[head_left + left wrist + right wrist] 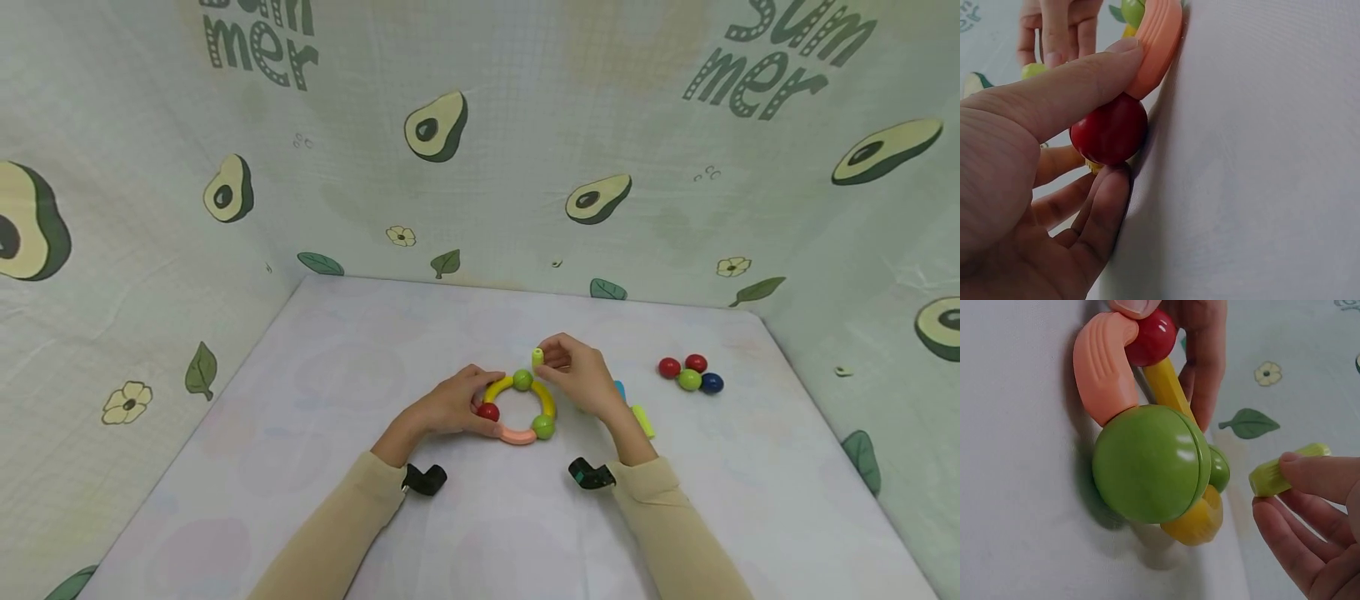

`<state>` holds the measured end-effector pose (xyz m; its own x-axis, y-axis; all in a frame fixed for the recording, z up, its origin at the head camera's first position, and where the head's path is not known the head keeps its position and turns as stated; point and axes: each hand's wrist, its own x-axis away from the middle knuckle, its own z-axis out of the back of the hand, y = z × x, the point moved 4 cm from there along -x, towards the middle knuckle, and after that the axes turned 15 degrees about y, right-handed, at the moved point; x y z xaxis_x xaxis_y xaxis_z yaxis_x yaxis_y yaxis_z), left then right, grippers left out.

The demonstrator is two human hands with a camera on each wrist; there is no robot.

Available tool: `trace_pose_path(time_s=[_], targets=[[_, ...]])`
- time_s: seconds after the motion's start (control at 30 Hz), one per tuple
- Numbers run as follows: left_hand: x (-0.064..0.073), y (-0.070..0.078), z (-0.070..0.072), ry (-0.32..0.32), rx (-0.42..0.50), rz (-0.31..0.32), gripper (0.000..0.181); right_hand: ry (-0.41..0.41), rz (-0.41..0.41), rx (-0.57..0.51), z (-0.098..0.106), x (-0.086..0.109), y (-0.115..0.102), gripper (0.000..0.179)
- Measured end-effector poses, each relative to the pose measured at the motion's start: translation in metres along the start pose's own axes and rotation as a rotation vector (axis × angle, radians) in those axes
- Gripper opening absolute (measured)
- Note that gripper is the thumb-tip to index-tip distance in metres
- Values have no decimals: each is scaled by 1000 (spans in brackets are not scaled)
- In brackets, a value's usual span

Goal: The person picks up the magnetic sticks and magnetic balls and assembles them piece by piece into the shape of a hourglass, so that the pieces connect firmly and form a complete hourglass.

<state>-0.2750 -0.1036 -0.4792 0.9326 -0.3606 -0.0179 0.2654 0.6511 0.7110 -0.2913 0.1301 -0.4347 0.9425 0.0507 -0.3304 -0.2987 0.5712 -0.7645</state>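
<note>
I had the left hand (pixel 452 406) curled round the red ball (pixel 488 412) of the ring (pixel 547 400), thumb on the pink piece (pixel 517 437); the right hand (pixel 581 375), bent inward beside the ring on the worktop (pixel 510 533), pinched a lime stick (pixel 537 357), grip narrow; its wrist partly hid a blue piece (pixel 619 389).

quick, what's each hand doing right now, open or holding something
Left hand: closed, holding the ring around its red ball.
Right hand: closed, pinching a loose yellow-green piece.
</note>
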Motion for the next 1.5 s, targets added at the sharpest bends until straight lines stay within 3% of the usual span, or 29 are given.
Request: trace_pose_path(time_s=[0.13,0.8,1.03,1.13,1.33,1.5], targets=[[0,0,0,0,7,0,96,10,24,-11,-4,1,-4,29],[0,4,4,-33,89,-24,88,-6,-17,4,-19,4,0,27],[-2,3,4,-28,90,-38,75,-7,-23,-3,-24,5,2,28],[-2,2,2,-27,125,-35,64,0,-21,1,-27,5,3,29],[-2,1,1,-39,283,15,53,12,0,-11,-32,6,2,29],[-3,0,1,-27,274,13,52,24,33,-15,-34,8,-2,28]])
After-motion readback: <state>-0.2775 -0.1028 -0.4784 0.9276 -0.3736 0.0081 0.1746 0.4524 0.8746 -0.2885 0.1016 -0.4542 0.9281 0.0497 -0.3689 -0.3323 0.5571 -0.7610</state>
